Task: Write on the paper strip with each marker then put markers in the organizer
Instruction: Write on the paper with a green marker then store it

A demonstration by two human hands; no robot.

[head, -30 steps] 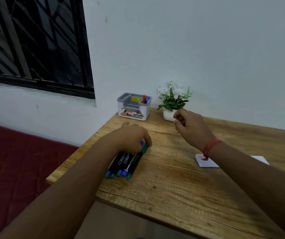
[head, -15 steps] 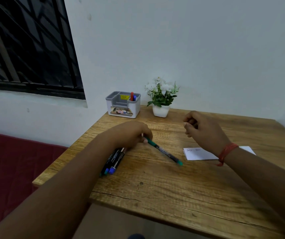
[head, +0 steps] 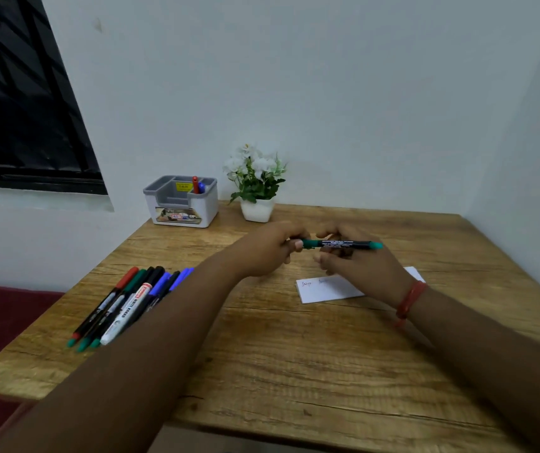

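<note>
The person is holding a green marker [head: 340, 244] level above the wooden table [head: 294, 354], its long axis running from nine o'clock to three o'clock across the view. The left hand [head: 268, 250] is pinching the nine o'clock end, where the green cap sits, with the fingers curled round it. The right hand [head: 360, 266] is lying under and behind the barrel with loosely bent fingers; whether it is truly gripping the barrel or only touching it cannot be told, since the marker is hiding the fingertips. The paper strip [head: 324, 291] is lying flat on the table just toward six o'clock from the marker, partly under the right wrist, with faint writing near its left end. The coming move looks to be uncapping, so the left hand would be pulling toward nine o'clock along the barrel's axis while the right hand steadies it, and the right hand, being nearer the strip, seems the one to write. The organizer [head: 182, 204] is standing well apart at eleven o'clock by the wall, already holding a red marker and a blue one, beside a small potted plant [head: 257, 188]. The remaining markers [head: 131, 302] are lying bunched side by side at eight o'clock.
</note>
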